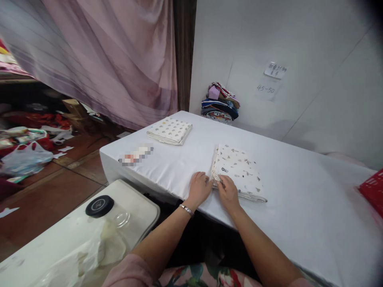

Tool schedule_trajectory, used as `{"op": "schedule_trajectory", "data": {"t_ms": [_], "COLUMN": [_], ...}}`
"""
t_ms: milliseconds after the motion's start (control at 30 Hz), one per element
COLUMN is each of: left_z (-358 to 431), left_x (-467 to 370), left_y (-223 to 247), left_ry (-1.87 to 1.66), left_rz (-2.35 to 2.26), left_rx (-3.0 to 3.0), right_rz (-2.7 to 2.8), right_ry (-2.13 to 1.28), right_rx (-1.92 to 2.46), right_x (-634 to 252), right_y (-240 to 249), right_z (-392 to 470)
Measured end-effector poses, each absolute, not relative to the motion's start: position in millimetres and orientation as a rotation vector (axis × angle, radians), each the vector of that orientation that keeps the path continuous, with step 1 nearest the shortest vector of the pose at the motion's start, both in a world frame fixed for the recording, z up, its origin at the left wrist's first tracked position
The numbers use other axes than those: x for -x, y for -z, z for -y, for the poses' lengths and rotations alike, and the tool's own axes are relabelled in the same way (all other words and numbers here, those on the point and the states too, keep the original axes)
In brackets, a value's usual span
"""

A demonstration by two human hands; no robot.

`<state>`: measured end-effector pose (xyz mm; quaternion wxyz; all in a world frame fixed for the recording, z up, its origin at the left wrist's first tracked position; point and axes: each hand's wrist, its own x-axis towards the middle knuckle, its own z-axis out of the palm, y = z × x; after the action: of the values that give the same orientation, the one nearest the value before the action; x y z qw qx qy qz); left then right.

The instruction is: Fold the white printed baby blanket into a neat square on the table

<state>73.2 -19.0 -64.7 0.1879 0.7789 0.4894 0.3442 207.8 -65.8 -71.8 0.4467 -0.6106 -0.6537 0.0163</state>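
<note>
A folded white cloth (pixel 241 169) with small printed motifs lies on the white-covered table in front of me. At its near left corner, my right hand (pixel 229 193) pinches the layered edge between thumb and fingers. My left hand (pixel 200 186), with a bracelet on the wrist, meets the same corner from the left, its fingers curled and thumb against the edge. The exact grip of the left fingertips is partly hidden. Farther back on the left sits another folded cloth (pixel 170 131), patterned with grey shapes.
A blurred-out item (pixel 136 155) lies near the table's left edge. A stack of folded fabrics (pixel 220 103) stands by the wall. To my lower left, a white surface holds a black round lid (pixel 99 205) and clear plastic. A red basket (pixel 372 193) is at far right.
</note>
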Motion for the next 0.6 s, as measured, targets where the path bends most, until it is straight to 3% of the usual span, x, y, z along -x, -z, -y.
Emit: {"op": "schedule_trajectory", "data": {"t_ms": [600], "left_z": [19.4], "left_x": [-76.5], "left_y": [46.2], "left_ry": [-0.854], "left_rz": [-1.432], "left_rx": [-1.864], "right_rz": [1.564], "right_ry": [-0.169], "right_rx": [1.478], "right_x": [-210.8], "right_y": [67.9], "right_z": [64.7]}}
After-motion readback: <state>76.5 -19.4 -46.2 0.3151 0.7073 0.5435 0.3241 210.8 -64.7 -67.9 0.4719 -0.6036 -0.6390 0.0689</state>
